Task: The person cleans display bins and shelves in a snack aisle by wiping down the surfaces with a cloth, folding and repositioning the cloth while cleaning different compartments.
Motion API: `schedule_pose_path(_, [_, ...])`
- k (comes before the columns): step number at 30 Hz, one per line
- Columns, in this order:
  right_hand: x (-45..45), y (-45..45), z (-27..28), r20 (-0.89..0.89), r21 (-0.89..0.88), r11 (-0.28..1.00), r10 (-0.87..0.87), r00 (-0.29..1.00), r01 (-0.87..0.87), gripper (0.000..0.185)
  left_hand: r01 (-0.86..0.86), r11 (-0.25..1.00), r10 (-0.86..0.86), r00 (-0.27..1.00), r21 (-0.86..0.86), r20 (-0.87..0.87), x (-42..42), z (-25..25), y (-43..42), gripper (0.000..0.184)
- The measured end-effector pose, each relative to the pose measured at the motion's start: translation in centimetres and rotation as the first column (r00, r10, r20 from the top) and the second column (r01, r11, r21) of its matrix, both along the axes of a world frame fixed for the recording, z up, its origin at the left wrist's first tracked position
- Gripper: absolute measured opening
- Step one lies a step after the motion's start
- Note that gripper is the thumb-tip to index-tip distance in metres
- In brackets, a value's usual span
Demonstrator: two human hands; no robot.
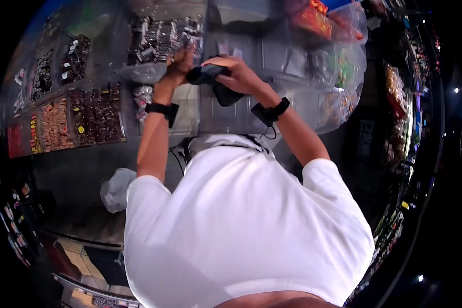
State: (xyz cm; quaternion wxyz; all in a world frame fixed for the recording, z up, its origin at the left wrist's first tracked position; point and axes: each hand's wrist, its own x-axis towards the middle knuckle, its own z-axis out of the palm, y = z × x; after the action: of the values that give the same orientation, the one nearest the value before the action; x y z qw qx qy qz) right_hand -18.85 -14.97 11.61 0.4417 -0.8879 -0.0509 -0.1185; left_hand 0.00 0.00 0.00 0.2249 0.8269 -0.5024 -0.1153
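My right hand (236,74) is closed around a dark cloth (210,75), with part of it hanging below the fingers. Close beside it, my left hand (178,69) has its fingers stretched out, somewhat blurred, at the near edge of a clear bin. That bin holds small wrapped packets (164,38) in dark and silvery wrapping. Whether the left fingertips touch the packets or the bin wall, I cannot tell. Both wrists wear black straps with a small dark box. Beneath the hands lies a clear divided compartment (208,115).
Dark and brownish packets (95,113) fill bins at the left. Red and orange bags (313,23) lie in a bin at the far right, with greenish packets (344,69) nearer. A white plastic bag (117,190) hangs low at the left. Stocked shelves (398,97) line the right side.
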Motion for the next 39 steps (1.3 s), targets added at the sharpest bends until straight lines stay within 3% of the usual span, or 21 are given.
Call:
schedule_pose_path(1, [-0.5, 0.8, 1.3, -0.150, -0.108, 0.993, 0.023, 0.988, -0.040, 0.052, 0.019, 1.000, -0.019, 1.000, 0.003, -0.008, -0.4, 0.0, -0.1, 0.090])
schedule_pose_path(2, [-0.9, 1.2, 2.0, -0.296, -0.206, 0.973, 0.034, 0.955, -0.099, 0.058, -0.100, 0.990, 0.108, 0.991, -0.099, 0.082, -2.0, 5.2, 0.0, 0.079])
schedule_pose_path(3, [-8.7, 3.2, -2.7, -0.302, -0.045, 0.996, 0.054, 0.952, -0.071, 0.058, -0.071, 0.995, 0.065, 0.994, 0.063, 0.082, -9.6, 5.0, 2.5, 0.079])
schedule_pose_path(5, [-13.1, 0.5, -6.1, -0.259, -0.249, 0.966, -0.131, 0.957, 0.064, 0.050, -0.198, 0.944, 0.119, 0.950, -0.263, -0.287, -12.7, 6.8, -0.7, 0.067])
schedule_pose_path(6, [-17.0, -2.7, -7.2, -0.298, -0.353, 0.930, -0.210, 0.931, 0.097, 0.053, -0.244, 0.920, 0.072, 0.873, -0.306, -0.482, -16.0, 7.2, -3.7, 0.060])
schedule_pose_path(7, [-19.4, -3.5, -8.8, -0.293, -0.334, 0.937, -0.209, 0.933, 0.105, 0.053, -0.237, 0.927, 0.077, 0.878, -0.290, -0.472, -18.3, 6.9, -4.5, 0.060])
schedule_pose_path(9, [-23.6, -5.2, -10.6, -0.250, -0.429, 0.840, -0.464, 0.850, 0.332, 0.058, -0.034, 0.951, -0.063, 0.953, -0.308, -0.297, -23.2, 4.6, -7.1, 0.060])
schedule_pose_path(11, [-24.9, -7.1, -12.2, -0.191, -0.365, 0.795, -0.573, 0.797, 0.485, 0.057, 0.143, 0.989, -0.139, 0.795, -0.041, -0.591, -26.3, 1.5, -9.9, 0.067])
schedule_pose_path(15, [-24.8, -9.8, -12.8, -0.078, -0.260, 0.699, -0.703, 0.707, 0.666, 0.053, 0.106, 0.980, -0.192, 0.729, -0.169, -0.657, -32.2, -4.1, -14.0, 0.074])
schedule_pose_path(16, [-24.5, -10.0, -13.4, -0.042, -0.162, 0.683, -0.726, 0.686, 0.712, 0.052, 0.052, 0.986, -0.136, 0.803, -0.160, -0.580, -32.6, -4.4, -14.6, 0.076])
schedule_pose_path(18, [-23.9, -11.0, -15.3, -0.087, -0.132, 0.706, -0.708, 0.701, 0.696, 0.047, -0.059, 0.985, -0.031, 0.864, -0.163, -0.503, -33.0, -4.8, -15.5, 0.070])
schedule_pose_path(23, [-24.4, -12.6, -15.9, -0.288, -0.198, 0.792, -0.610, 0.739, 0.577, 0.046, -0.004, 0.993, -0.052, 0.876, -0.114, -0.480, -33.4, -5.4, -15.5, 0.062])
schedule_pose_path(25, [-24.9, -12.0, -15.5, -0.294, -0.210, 0.787, -0.617, 0.730, 0.581, 0.041, 0.024, 1.000, -0.027, 0.907, -0.013, -0.420, -33.6, -5.5, -14.4, 0.061])
schedule_pose_path(26, [-25.6, -11.9, -15.3, -0.302, -0.215, 0.781, -0.624, 0.720, 0.587, 0.041, 0.066, 0.995, -0.090, 0.913, -0.074, -0.397, -34.0, -6.1, -14.2, 0.061])
schedule_pose_path(28, [-26.5, -11.3, -16.3, -0.332, -0.094, 0.832, -0.543, 0.771, 0.546, 0.047, 0.090, 0.996, -0.086, 0.908, -0.011, -0.411, -34.3, -5.4, -12.6, 0.061])
schedule_pose_path(31, [-28.7, -9.4, -15.9, -0.446, -0.049, 0.799, -0.555, 0.702, 0.600, 0.049, 0.134, 0.988, -0.092, 0.908, 0.076, -0.408, -35.3, -5.1, -11.7, 0.061])
schedule_pose_path(33, [-29.4, -8.7, -16.9, -0.403, -0.102, 0.784, -0.595, 0.695, 0.612, 0.050, 0.124, 0.990, -0.086, 0.906, 0.066, -0.414, -35.9, -4.9, -10.7, 0.060])
schedule_pose_path(35, [-29.9, -8.0, -15.9, -0.441, -0.035, 0.828, -0.515, 0.735, 0.559, 0.051, 0.140, 0.986, -0.085, 0.886, 0.088, -0.456, -36.7, -4.3, -9.3, 0.060])
schedule_pose_path(37, [-29.9, -7.3, -16.1, -0.400, -0.162, 0.818, -0.566, 0.721, 0.552, 0.049, 0.170, 0.981, -0.094, 0.836, 0.093, -0.541, -37.7, -4.1, -8.0, 0.061])
schedule_pose_path(39, [-29.9, -7.5, -15.2, -0.344, -0.204, 0.826, -0.562, 0.752, 0.525, 0.048, 0.182, 0.983, -0.149, 0.860, 0.021, -0.489, -38.8, -5.2, -7.3, 0.062])
